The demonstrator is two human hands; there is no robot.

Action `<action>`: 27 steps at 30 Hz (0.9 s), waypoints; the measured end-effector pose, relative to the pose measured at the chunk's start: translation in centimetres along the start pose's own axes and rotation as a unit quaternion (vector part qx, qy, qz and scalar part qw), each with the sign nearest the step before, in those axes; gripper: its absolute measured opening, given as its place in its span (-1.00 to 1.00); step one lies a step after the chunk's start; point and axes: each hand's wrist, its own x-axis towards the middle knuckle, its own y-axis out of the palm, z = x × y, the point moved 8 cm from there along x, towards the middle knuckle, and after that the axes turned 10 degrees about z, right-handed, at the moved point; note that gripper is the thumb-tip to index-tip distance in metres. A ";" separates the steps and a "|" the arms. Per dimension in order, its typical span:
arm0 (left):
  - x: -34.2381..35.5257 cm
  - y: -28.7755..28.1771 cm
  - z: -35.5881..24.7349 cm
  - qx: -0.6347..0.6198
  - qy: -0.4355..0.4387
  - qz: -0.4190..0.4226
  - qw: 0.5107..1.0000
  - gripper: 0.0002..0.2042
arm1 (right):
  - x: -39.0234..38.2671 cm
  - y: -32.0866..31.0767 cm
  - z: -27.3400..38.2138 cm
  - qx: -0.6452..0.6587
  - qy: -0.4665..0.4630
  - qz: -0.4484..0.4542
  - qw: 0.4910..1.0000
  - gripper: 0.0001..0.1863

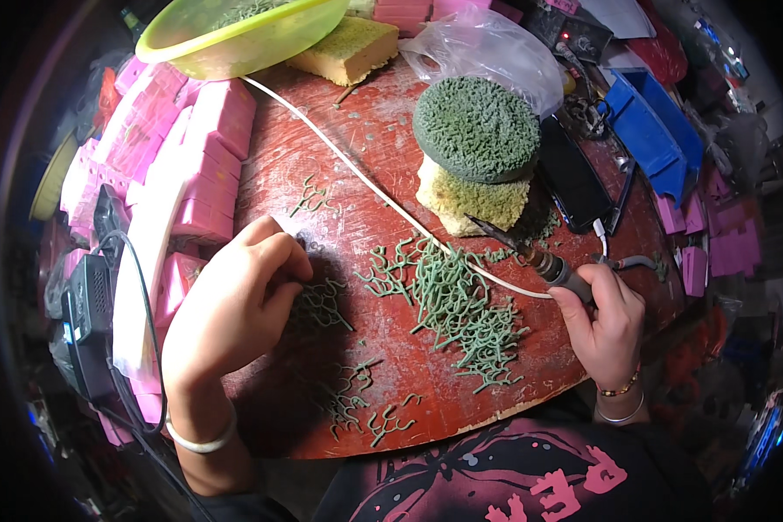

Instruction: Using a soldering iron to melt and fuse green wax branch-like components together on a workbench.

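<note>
Head view looks down on a round red table with a worn, scuffed top. Along its left rim runs a curved row of pink boxes, stacked and packed close. At the far edge sits a yellow-green plastic bowl, and just beside it lies a yellow sponge block. Right of these a clear plastic bag is crumpled, and further right stands a blue tray. Near the table's middle a round green pad rests on top of a second yellow sponge. A black phone lies flat just right of that stack.

A heap of green branching wax pieces is spread across the centre of the table, with a few loose ones nearer the person. The left hand is curled over, its fingertips pinching and pressing one small cluster of the green pieces against the table, just left of the heap. The right hand is clenched around a soldering tool, whose dark tip points up and left toward the sponge. A white cord runs from the tool across the table toward the bowl.
</note>
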 end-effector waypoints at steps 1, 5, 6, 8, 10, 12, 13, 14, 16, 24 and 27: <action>0.0 0.1 0.0 0.010 -0.009 0.011 1.000 -0.88 | 0.0 0.0 0.0 0.001 0.002 0.003 1.000 -0.72; 0.1 0.3 0.5 -0.005 -0.025 0.007 1.000 -0.88 | 0.0 0.1 0.0 0.002 -0.005 -0.003 1.000 -0.72; 0.1 0.2 0.4 0.003 -0.010 -0.010 1.000 -0.87 | -0.1 0.1 0.0 0.001 -0.004 -0.003 1.000 -0.72; 0.2 0.0 0.1 0.010 0.006 -0.026 1.000 -0.87 | -0.1 0.1 -0.1 0.001 -0.003 -0.004 1.000 -0.72; 0.2 -0.5 1.3 -0.087 -0.093 -0.065 0.990 -0.86 | -0.1 0.1 -0.2 -0.001 0.000 -0.003 1.000 -0.72; 0.3 -0.8 1.1 -0.090 -0.095 -0.076 0.989 -0.87 | -0.1 0.0 -0.1 0.001 0.002 -0.003 1.000 -0.72; 0.3 -1.1 1.1 -0.093 -0.096 -0.087 0.987 -0.87 | -0.1 0.0 -0.1 0.002 0.003 -0.003 1.000 -0.72; 0.4 -0.7 1.5 -0.092 -0.097 -0.088 0.987 -0.87 | -0.1 0.0 -0.1 0.003 0.003 -0.003 1.000 -0.72; -0.1 -1.3 2.2 -0.174 -0.031 -0.197 0.964 -0.86 | -0.2 0.0 0.0 0.006 -0.001 -0.003 1.000 -0.72; 1.9 3.9 -0.4 -0.589 -0.010 -0.001 0.808 -0.81 | -0.1 -0.2 -0.5 0.006 0.016 -0.017 1.000 -0.74; 2.0 5.4 -1.3 -0.645 0.003 0.052 0.762 -0.83 | 0.0 -0.1 -0.4 0.006 0.022 -0.011 1.000 -0.75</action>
